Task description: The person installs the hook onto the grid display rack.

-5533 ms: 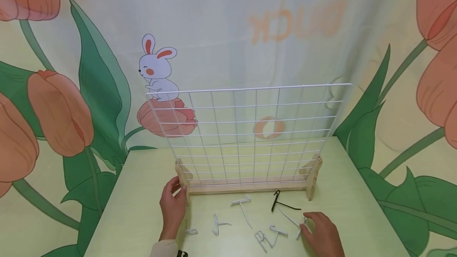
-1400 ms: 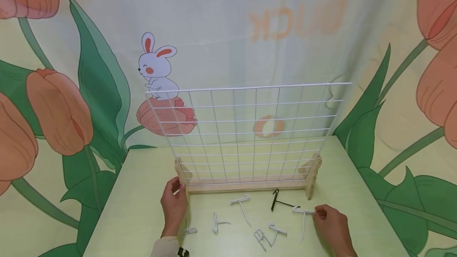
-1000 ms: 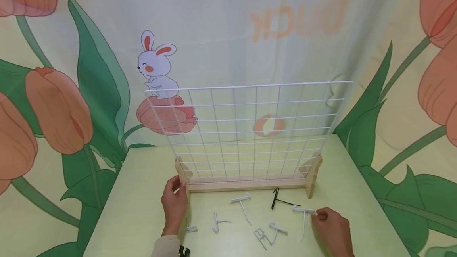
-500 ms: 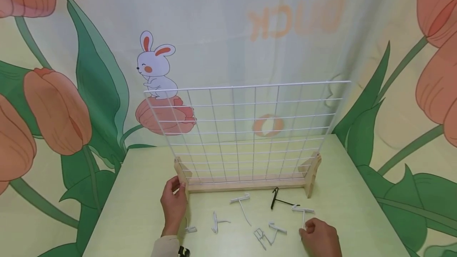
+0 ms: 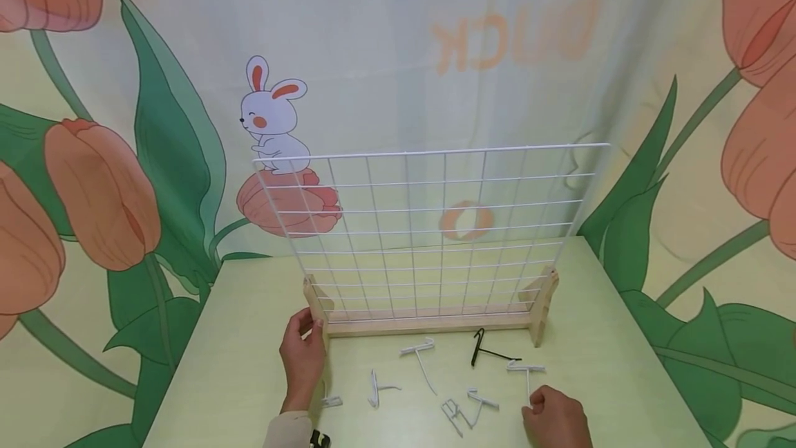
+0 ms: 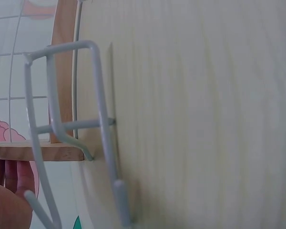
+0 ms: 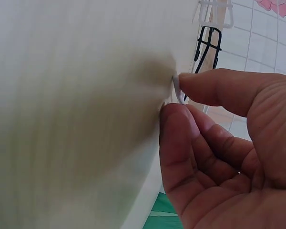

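Observation:
A white wire grid panel (image 5: 405,153) stands upright in a wooden stand (image 5: 429,328). My left hand (image 5: 302,358) grips the stand's left wooden foot (image 6: 62,152), its fingers under one side in the left wrist view. Between thumb and fingertips, my right hand (image 5: 556,417) pinches the end of a white metal hook's stem (image 7: 177,86). That white hook (image 5: 527,368) has its crossbar pointing away from me, close to the tip of a black hook (image 5: 477,348). The pinched end is mostly hidden behind the fingers in the head view.
Several more white hooks lie in front of the stand, among them one near the base (image 5: 418,346), one at left (image 5: 374,388) and a pair close together (image 5: 452,410). Another white hook (image 6: 97,95) looms near the left wrist. A printed curtain (image 5: 385,54) hangs behind the table.
My right hand turned the white hook so its crossbar points away, let go of the crossbar, then moved left and nearer to pinch the stem's end. My left hand stays on the foot.

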`<state>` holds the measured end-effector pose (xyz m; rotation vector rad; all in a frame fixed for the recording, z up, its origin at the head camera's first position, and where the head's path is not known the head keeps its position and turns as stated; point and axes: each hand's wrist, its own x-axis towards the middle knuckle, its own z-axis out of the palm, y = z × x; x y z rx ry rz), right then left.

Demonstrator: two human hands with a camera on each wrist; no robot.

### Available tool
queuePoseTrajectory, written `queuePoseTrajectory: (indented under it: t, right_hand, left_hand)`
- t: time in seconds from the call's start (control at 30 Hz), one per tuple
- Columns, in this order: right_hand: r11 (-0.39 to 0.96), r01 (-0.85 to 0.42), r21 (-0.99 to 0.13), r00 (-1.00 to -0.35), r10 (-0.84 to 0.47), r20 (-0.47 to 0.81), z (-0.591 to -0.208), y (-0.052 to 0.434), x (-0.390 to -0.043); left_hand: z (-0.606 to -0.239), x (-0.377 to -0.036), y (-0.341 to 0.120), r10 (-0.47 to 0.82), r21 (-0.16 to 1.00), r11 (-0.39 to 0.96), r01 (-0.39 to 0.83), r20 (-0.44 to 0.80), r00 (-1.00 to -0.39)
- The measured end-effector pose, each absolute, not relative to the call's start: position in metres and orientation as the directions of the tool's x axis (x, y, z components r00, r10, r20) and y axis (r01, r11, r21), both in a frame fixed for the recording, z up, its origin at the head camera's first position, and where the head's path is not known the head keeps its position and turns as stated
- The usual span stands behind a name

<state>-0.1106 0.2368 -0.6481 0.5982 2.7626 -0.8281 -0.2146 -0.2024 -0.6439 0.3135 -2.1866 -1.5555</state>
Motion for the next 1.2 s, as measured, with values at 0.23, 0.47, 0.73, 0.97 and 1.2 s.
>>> queuePoseTrajectory:
  t: [0.23,0.47,0.73,0.97,1.2]
  right_hand:
    - [0.732,0.474,-0.49,-0.878,0.35,-0.327,-0.645,0.243,-0.109]
    - [0.716,0.508,-0.478,-0.857,0.368,-0.361,-0.644,0.251,-0.108]
    - [0.69,0.555,-0.465,-0.829,0.411,-0.379,-0.643,0.259,-0.109]
    - [0.678,0.569,-0.466,-0.822,0.446,-0.354,-0.642,0.27,-0.11]
    - [0.68,0.576,-0.453,-0.817,0.461,-0.347,-0.643,0.279,-0.113]
  left_hand:
    - [-0.643,-0.214,-0.202,-0.426,0.936,0.346,0.061,0.215,-0.879]
    - [-0.644,-0.215,-0.202,-0.426,0.935,0.35,0.048,0.205,-0.881]
    - [-0.644,-0.215,-0.202,-0.429,0.931,0.359,0.068,0.229,-0.874]
    - [-0.643,-0.214,-0.201,-0.425,0.934,0.351,0.067,0.222,-0.878]
    - [-0.644,-0.215,-0.201,-0.431,0.927,0.37,0.059,0.228,-0.873]
